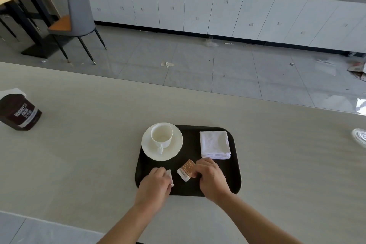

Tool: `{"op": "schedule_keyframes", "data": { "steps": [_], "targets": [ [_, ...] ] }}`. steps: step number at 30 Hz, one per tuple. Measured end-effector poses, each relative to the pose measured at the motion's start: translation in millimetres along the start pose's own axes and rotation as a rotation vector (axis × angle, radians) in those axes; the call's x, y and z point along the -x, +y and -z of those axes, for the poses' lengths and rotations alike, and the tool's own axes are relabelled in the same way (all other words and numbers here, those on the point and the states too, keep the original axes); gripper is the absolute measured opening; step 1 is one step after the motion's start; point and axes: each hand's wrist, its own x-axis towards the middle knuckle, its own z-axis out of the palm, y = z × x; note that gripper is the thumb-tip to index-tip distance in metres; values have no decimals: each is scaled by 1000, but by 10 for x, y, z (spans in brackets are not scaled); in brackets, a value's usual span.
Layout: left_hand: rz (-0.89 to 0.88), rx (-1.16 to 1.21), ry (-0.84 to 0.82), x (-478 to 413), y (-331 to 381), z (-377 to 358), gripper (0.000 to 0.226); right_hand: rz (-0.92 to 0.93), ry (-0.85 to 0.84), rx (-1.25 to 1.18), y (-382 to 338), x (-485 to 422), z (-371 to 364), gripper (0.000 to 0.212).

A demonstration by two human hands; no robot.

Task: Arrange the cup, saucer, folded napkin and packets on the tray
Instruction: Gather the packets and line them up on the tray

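Where the black tray (pixel 188 188) sits on the pale beige countertop (pixel 79 154), one white cup (pixel 161 134) stands on its scalloped saucer (pixel 174 148) at far left, one folded white napkin (pixel 214 144) at far right. The right hand (pixel 210 176) pinches an orange-and-white packet (pixel 186 170); the left hand (pixel 156 182) grips a white packet (pixel 170 177). One Hershey's cocoa can (pixel 18 112) lies apart, with grey floor tiles (pixel 198 65) beyond.

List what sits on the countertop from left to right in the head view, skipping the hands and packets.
Dark brown cocoa pouch → white ceramic cup on its white saucer → folded white napkin → clear glass item at the right edge; cup, saucer and napkin rest on the black plastic tray.
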Motion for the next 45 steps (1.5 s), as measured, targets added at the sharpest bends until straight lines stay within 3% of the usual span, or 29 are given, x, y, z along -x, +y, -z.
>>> {"op": "schedule_keyframes", "data": {
  "steps": [4, 10, 14, 18, 19, 24, 28, 38, 45],
  "targets": [
    [-58, 8, 68, -2, 14, -37, 12, -119, 87, -83, -19, 44, -6, 29],
    [335, 552, 170, -115, -14, -1, 18, -180, 25, -165, -91, 65, -70, 28],
    [401, 734, 100, -328, 74, -2, 13, -188, -66, -220, -162, -17, -70, 32],
    [455, 844, 99, -490, 269, -58, 3, -303, 30, -263, -138, -30, -60, 16],
    [453, 861, 94, -505, 314, -65, 13, -333, 59, -247, -114, -20, -49, 12],
    [313, 575, 139, -296, 327, -183, 49, -301, 81, -102, -33, 33, -41, 2],
    [294, 348, 186, -187, 320, -285, 52, -289, 61, -13, -85, -92, -83, 24],
    [290, 504, 133, -139, 339, -235, 40, -141, -214, -22, -47, -331, -167, 30],
    [455, 706, 88, -53, 403, -241, 39, -189, -242, -14, -90, -284, -191, 44]
  ]
}}
